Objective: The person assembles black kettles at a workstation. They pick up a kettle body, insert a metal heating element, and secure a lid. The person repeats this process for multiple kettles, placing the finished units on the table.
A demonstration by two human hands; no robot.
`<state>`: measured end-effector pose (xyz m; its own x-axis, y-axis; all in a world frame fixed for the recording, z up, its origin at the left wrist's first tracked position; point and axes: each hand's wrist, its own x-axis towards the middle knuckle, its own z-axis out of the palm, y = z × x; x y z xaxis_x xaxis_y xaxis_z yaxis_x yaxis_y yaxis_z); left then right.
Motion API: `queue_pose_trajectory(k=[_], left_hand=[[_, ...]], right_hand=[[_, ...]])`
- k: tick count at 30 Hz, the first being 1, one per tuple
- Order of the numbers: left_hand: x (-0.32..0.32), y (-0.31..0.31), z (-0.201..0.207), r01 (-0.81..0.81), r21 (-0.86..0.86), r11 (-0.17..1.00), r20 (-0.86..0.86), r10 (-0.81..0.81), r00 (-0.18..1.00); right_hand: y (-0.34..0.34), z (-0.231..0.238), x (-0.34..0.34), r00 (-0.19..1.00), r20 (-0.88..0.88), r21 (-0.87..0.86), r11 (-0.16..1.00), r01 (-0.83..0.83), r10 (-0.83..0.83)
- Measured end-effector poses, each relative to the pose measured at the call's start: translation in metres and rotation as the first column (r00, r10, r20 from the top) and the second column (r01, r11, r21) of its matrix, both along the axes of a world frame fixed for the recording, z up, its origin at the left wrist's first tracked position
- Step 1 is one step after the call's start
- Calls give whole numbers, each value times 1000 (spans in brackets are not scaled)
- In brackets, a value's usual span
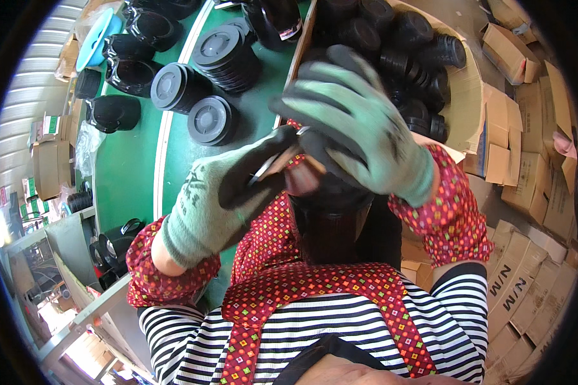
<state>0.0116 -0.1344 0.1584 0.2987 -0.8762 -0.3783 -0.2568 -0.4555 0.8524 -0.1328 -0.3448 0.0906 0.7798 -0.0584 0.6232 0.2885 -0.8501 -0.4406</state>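
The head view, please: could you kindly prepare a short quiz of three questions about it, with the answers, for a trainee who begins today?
1. Choose one. Which colours has the glove on the person's left hand?
a) yellow and white
b) green and black
c) red and blue

2. True or false: the open carton holds dark round parts.

3. Short answer: what colour is the table top on which the stacked round pieces stand?

Key:
1. b
2. True; many of them lie together inside it.
3. Green.
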Motion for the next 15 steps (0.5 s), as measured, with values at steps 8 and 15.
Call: queue_pose_trajectory(k=[8, 15], left_hand=[[12, -63, 0, 404, -354, 844, 309, -302, 902], [-69, -99, -54, 582, -335, 741, 475, -400, 784]], right_hand=[[-25, -159, 18, 952, 167, 591, 747, -306, 258], [-13, -201, 14, 793, 98, 794, 433, -427, 602]])
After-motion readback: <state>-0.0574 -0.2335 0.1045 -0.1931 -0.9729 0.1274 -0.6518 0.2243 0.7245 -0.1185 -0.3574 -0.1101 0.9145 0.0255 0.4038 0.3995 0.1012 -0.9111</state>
